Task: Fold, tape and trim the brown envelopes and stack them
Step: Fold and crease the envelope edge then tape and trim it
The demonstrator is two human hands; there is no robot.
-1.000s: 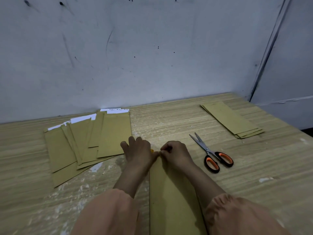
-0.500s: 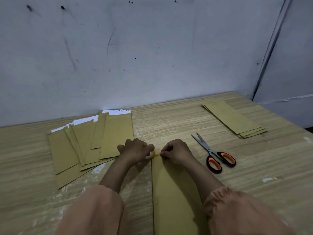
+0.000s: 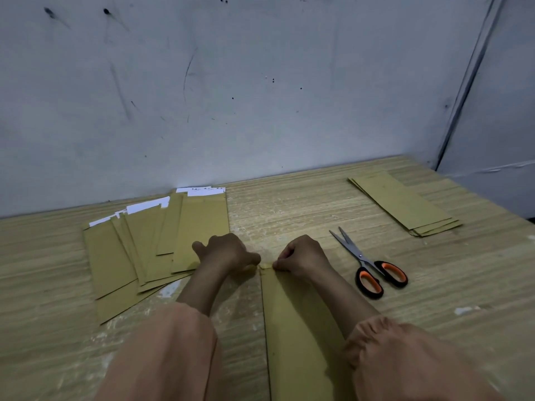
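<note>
A long folded brown envelope [image 3: 301, 328] lies lengthwise in front of me on the wooden table [image 3: 289, 204]. Both hands meet at its far end. My right hand [image 3: 304, 256] pinches the envelope's top edge with curled fingers. My left hand [image 3: 228, 253] is curled just left of that corner, its thumb and fingers on a small pale yellowish strip [image 3: 265, 266], apparently tape, that sits between the two hands. A fanned pile of brown envelopes [image 3: 150, 247] with white sheets showing at their tops lies to the left. A neat stack of envelopes [image 3: 405, 206] lies at the far right.
Scissors [image 3: 367, 264] with orange and black handles lie shut, right of my right hand. A scuffed grey wall [image 3: 260, 96] runs along the back of the table, with a corner at the right. My orange sleeves [image 3: 162, 357] fill the near foreground.
My left hand has gone from flat, fingers stretched out, to curled beside the envelope's corner. The right hand has kept its pinch on the top edge.
</note>
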